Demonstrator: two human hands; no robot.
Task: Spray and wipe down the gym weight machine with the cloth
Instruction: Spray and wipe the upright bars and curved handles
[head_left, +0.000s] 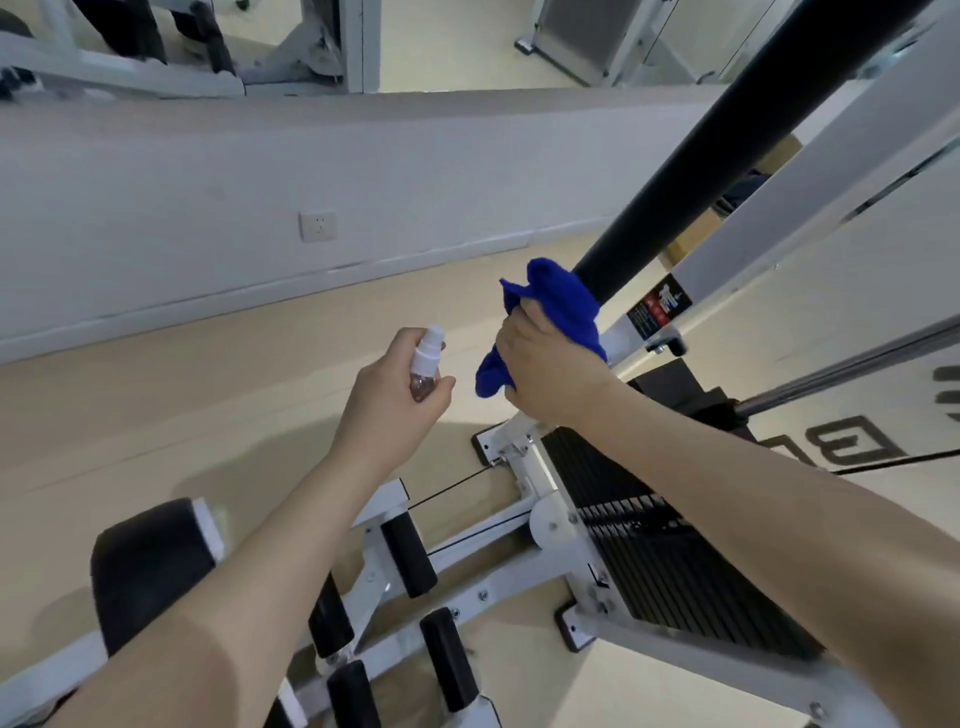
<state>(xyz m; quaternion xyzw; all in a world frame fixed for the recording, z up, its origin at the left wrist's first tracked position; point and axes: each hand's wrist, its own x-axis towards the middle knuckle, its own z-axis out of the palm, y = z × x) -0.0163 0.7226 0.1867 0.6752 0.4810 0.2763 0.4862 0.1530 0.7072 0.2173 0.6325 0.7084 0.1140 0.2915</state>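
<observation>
My right hand (545, 364) grips a bunched blue cloth (561, 301) and holds it against the lower end of a black bar (727, 156) on the weight machine. That bar runs up to the right beside the white frame upright (831, 171). My left hand (395, 395) holds a small clear spray bottle (427, 358) with a white nozzle, upright, a little left of the cloth. Below my right forearm lies the black weight stack (654, 561).
The white base frame with black foam rollers (410, 556) and a black seat pad (150, 566) lies lower left. A thin cable (452, 488) crosses the beige floor. A white wall with a socket (318, 226) stands behind, with a mirror above it.
</observation>
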